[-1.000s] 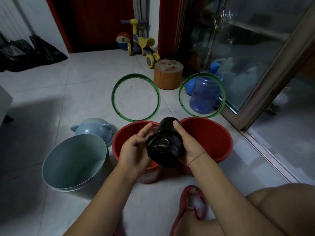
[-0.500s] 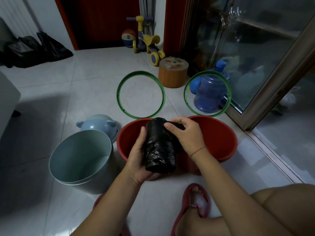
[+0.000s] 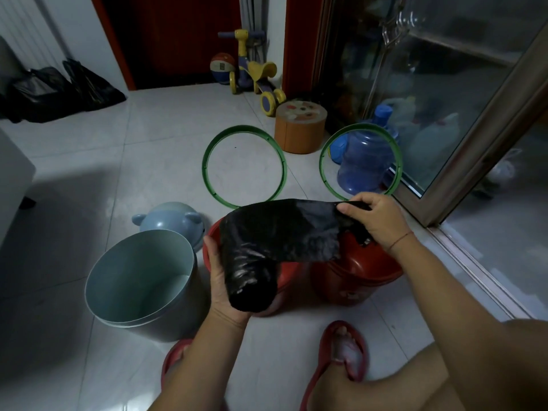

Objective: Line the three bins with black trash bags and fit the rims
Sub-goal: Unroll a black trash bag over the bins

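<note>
Two hands: both were on one roll of black trash bags.
Left hand: cupped closed around the roll from below and the left, palm under it, over the near red bin.
Right hand: fingers pinched shut on the free end of the bag sheet, drawn out to the right, taut between the hands.
Bag location: roll and sheet hung above the two red bins, touching neither as far as could be told.
Left red bin: unlined, mostly hidden by the roll.
Right red bin: unlined, just beside it.
Blue-grey bin: unlined, to the left, near its blue lid.
Green rims: one flat on the tile, the other ringing a blue water jug; both apart from the bins.
Risk, tear: perforation not visible; a crooked pull could likely rip the thin film mid-bag.
Risk, unroll: a loose left grip could let extra bags spool off.
Risk, slip: slick plastic could slide from the pinch.
</note>
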